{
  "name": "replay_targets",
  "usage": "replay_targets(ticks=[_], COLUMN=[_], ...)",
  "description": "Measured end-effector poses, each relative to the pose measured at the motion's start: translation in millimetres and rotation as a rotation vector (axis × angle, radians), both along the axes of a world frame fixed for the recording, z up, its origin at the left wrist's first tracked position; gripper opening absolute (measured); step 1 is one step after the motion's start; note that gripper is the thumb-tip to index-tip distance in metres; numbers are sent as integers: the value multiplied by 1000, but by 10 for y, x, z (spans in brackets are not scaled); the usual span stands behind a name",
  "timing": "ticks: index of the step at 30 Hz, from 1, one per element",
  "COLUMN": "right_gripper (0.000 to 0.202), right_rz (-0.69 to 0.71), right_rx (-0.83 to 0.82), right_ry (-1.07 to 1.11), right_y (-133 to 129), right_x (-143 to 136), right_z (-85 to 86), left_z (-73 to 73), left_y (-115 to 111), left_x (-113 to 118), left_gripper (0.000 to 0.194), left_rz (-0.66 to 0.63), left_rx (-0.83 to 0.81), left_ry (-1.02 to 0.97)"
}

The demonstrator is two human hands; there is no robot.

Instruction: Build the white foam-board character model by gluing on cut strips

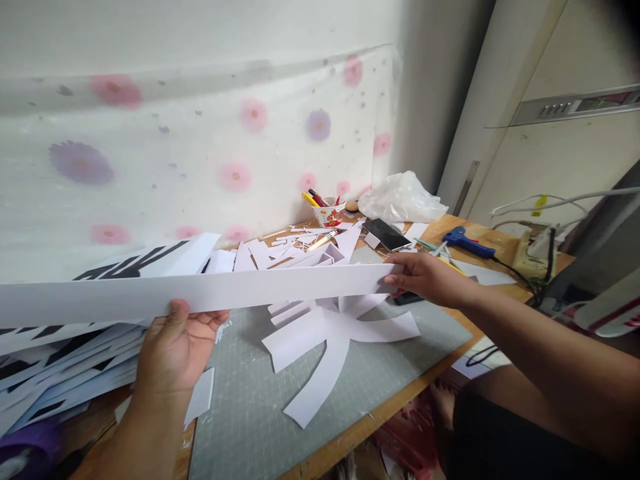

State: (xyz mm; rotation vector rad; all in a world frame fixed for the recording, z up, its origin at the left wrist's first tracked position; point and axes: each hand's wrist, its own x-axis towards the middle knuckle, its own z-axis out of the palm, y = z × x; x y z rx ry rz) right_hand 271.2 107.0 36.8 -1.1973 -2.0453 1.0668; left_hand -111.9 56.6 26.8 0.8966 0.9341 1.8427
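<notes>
A long white strip (280,285) is stretched sideways above the table. My left hand (176,343) supports it from below, thumb on the near face and fingers behind. At the strip's right end, the fingers of my right hand (407,275) pinch it. Beneath the strip, a white cut-out shape with curved arms (336,333) lies on the grey-green cutting mat (240,413). Part of that shape is hidden behind the strip.
A stack of printed sheets (90,373) lies at the left. White scraps (257,253), a pen cup (329,213), a phone (386,235), a plastic bag (403,197), a blue glue gun (467,242) and a power strip (535,253) are farther back.
</notes>
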Motion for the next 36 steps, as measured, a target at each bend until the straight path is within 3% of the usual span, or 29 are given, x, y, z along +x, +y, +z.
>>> replay_targets(ticks=[4,11,24,28,36], right_gripper=[27,34,48,49,81], right_rz=[-79,-102,-194,-169,-80], right_rx=[-60,-125,-88,-71,-1], right_ry=[131,251,419,533,523], right_y=[45,59,77,82,43], right_x=[-33,-74,-163,-181,-167], right_z=[-63,-65,-98,-97,-113], left_z=[29,65,36,29,16], left_y=[-26,-87,-63,-33,-12], left_x=[31,107,64,9,-55], left_gripper=[41,33,31,29,23], left_rz=[37,133,114,118,119], left_rx=[3,30,-23,-32,-48], left_ry=[-25,1,-47,-66,-70])
